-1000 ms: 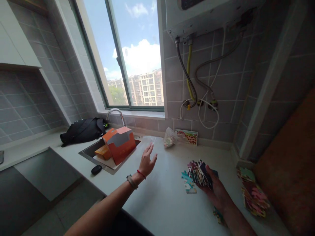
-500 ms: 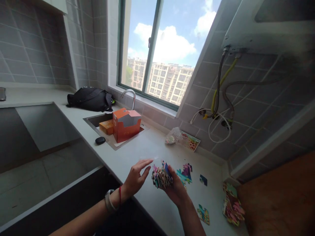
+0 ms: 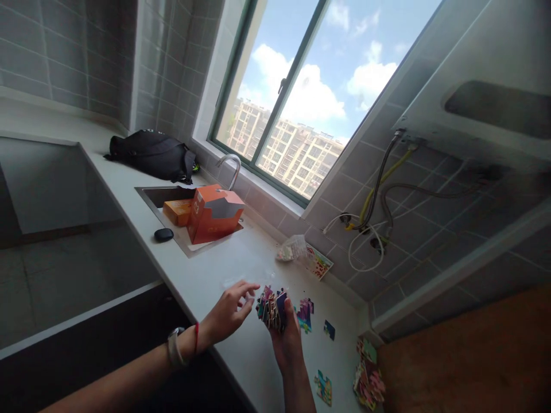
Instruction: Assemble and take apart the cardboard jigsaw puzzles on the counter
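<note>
No wording could be read, except a pale numeral-like mark, possibly a 3, noted on the left face of the orange cardboard box (image 3: 196,207), too blurred to confirm.

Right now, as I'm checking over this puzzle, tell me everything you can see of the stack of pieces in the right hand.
The stack of jigsaw pieces is a loose bunch of thin, cardboard-looking pieces standing on edge, their printed faces pink, purple and blue. The right hand grips it from below, above the white worktop, and the left hand hovers open beside it, apparently not touching.
</note>
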### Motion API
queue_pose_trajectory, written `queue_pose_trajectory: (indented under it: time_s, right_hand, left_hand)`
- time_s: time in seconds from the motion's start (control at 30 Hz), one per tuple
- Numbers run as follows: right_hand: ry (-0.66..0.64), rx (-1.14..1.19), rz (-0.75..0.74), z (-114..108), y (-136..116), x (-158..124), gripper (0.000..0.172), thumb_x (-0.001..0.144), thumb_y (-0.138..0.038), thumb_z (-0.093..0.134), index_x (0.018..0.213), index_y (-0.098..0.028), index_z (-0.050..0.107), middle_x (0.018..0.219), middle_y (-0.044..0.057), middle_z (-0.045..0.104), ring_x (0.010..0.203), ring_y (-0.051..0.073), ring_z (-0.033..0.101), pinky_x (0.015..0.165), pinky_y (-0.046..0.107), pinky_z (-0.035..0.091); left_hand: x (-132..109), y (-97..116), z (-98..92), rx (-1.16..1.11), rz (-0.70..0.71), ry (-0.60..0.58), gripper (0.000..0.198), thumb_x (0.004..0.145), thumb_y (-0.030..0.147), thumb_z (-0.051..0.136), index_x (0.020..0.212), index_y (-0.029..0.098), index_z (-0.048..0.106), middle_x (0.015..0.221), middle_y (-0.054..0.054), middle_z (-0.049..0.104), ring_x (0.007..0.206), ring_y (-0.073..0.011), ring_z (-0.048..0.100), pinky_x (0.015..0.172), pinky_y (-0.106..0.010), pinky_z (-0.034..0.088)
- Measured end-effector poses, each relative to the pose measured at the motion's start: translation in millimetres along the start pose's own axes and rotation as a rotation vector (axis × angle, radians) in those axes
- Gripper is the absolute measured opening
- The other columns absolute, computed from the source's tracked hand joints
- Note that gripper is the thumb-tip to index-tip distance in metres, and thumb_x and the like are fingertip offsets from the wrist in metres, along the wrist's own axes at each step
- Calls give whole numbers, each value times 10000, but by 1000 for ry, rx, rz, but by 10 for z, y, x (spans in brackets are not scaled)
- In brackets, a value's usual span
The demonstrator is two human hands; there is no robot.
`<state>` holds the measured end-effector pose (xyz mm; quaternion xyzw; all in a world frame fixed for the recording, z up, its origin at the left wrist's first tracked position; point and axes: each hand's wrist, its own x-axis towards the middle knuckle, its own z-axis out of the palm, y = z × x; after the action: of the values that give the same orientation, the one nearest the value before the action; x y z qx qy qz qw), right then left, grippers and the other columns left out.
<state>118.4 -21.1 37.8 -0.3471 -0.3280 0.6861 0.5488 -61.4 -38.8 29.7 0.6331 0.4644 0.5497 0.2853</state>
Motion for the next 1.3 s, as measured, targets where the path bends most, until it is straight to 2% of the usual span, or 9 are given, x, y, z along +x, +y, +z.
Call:
queue_pose_trajectory:
  time_s: [0.17,0.23,0.37,0.5,0.63,0.87,1.0,1.17,1.3]
  right_hand:
    - [-31,-1,19,-15,5,-28,646,809,-536,800,1367,-283,597,1208,72,760,1054,283,726,855,418,567]
    - [-4,3,23,-40,22,-34,688,788,-535,818,1386,-291,583,1184,66,767,1022,285,734,846,420,569]
    - [6,-21,36,-91,43,-54,710,766,-543,833,1371,-257,595,1078,64,785,919,267,741,817,412,573]
    - [-95,-49,73,-95,12,-110,622,820,-530,791,1346,-255,606,1085,68,776,905,255,731,782,402,576]
    - [-200,-55,107,-116,32,-123,468,840,-504,775,1205,-225,687,1117,81,768,951,255,726,810,396,570]
    - [19,66,123,-247,82,76,379,701,-515,863,930,-236,746,879,13,781,775,200,700,715,340,576]
    - [54,246,133,-242,-67,90,399,750,-525,824,1011,-232,749,1048,56,781,995,246,708,810,367,588]
    - [117,282,11,-138,-120,102,464,683,-560,854,1004,-240,753,1066,53,779,1112,260,694,904,386,590]
    - [-28,84,-4,40,-48,247,634,722,-710,744,1148,-240,733,1067,51,774,1204,284,656,993,418,574]
  left_hand:
    - [168,10,4,86,-98,-21,390,914,318,562,1282,201,505,849,-1,675,664,-156,648,625,-266,520]
    - [240,2,5,163,-105,-78,379,904,321,564,1261,197,571,813,-5,691,673,-173,653,662,-282,516]
    - [309,36,12,280,-1,-104,213,913,266,519,920,202,722,885,-52,715,775,-193,663,749,-302,513]
    - [291,159,30,198,105,-82,240,969,283,505,920,206,727,951,-60,693,825,-182,654,759,-285,521]
    - [271,298,70,117,188,-164,249,993,322,533,899,204,731,927,-57,689,855,-180,637,818,-293,518]
    - [153,326,198,100,269,-193,212,1003,297,563,971,228,760,1001,-75,674,939,-197,614,876,-328,522]
    - [36,239,246,225,390,-196,223,1014,248,552,1015,285,772,1044,-70,639,1017,-210,582,924,-348,513]
    - [-81,181,288,227,434,-247,212,1022,271,561,1062,305,767,1009,-56,628,885,-161,598,821,-267,524]
    - [-157,228,326,263,530,-248,251,1031,213,508,1054,281,748,903,-51,644,821,-161,584,754,-248,507]
